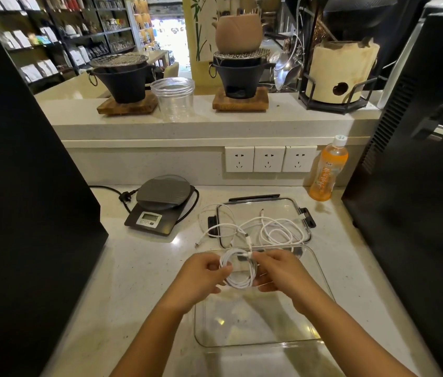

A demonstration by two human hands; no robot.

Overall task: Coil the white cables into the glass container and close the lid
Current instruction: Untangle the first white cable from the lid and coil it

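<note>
A coiled white cable (239, 270) hangs over the far end of the rectangular glass container (321, 276). My left hand (201, 278) grips the coil's left side, and my right hand (277, 270) pinches its right side near a plug end. Nothing lies inside the container. Just behind it, the clear lid (283, 204) with black clips lies flat. Loose white cables (272, 227) sprawl over the lid, and one end trails off its left edge onto the counter.
A black kitchen scale (160, 206) with its black cord stands at the left. An orange drink bottle (327, 170) stands at the back right by the wall sockets (268, 159). A clear plastic jar (174, 97) and black stoves sit on the raised shelf. Dark appliances flank both sides.
</note>
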